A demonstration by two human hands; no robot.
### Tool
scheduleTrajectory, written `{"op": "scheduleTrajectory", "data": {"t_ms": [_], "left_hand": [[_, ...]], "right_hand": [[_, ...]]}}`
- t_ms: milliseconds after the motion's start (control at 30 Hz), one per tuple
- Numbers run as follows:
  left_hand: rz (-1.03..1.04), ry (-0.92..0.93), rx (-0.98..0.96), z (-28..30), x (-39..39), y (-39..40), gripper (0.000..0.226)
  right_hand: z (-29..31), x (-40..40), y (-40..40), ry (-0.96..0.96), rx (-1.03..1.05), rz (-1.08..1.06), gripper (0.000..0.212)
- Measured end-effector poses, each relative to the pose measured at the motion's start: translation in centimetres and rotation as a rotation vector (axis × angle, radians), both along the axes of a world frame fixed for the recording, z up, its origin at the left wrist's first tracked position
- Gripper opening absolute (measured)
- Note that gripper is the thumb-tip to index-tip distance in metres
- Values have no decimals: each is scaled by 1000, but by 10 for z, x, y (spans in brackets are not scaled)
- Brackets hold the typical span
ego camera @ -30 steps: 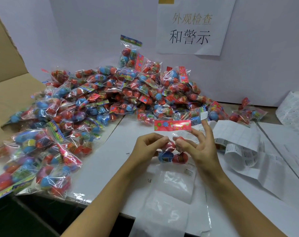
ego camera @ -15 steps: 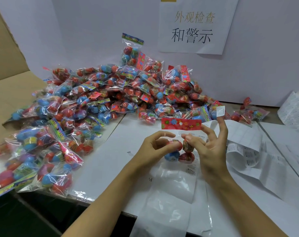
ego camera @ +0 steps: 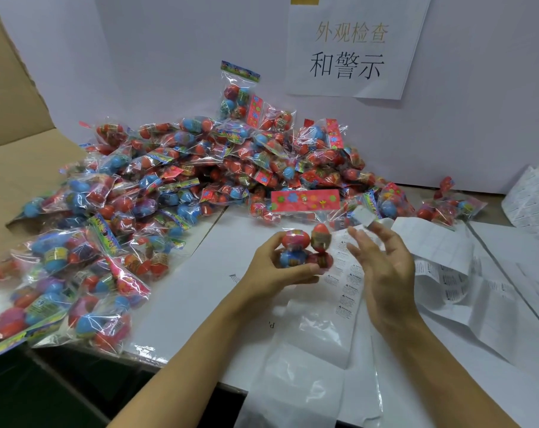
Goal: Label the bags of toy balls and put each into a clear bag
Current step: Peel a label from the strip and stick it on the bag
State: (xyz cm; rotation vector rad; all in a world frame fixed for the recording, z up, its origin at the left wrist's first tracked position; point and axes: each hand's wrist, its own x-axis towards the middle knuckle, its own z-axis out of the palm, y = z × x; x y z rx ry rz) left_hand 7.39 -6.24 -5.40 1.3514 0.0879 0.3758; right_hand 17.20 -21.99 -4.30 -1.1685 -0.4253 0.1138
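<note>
left hand [ego camera: 271, 267] grips ball bag [ego camera: 305, 248] low, header up | right hand [ego camera: 382, 264] open beside it, label [ego camera: 363, 216] stuck on fingertip | advice: brace bag, press label flat onto film | pile [ego camera: 175, 193] beyond

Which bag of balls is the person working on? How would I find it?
Start at the big pile of bags against the wall, then look in front of it to the white table. There the left hand holds one bag up off the table. It alone is held; its red flowered header stands upright.
</note>
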Motion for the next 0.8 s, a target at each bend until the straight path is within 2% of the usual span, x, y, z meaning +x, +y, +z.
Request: {"op": "scheduleTrajectory", "data": {"t_ms": [167, 233, 400, 667, 800], "left_hand": [[11, 51, -174, 5, 1, 6, 51], [11, 60, -197, 6, 2, 6, 43], [54, 131, -201, 8, 5, 5, 25], [19, 131, -201, 8, 6, 4, 24], [5, 93, -186, 5, 4, 6, 37]], "right_hand": [[-1, 0, -3, -115, -162, 14, 4], [-3, -3, -2, -166, -220, 35, 11], [-3, -8, 0, -243, -385, 93, 9], [-4, -13, 3, -242, -396, 77, 10], [-6, -12, 3, -246, -393, 57, 10]]}}
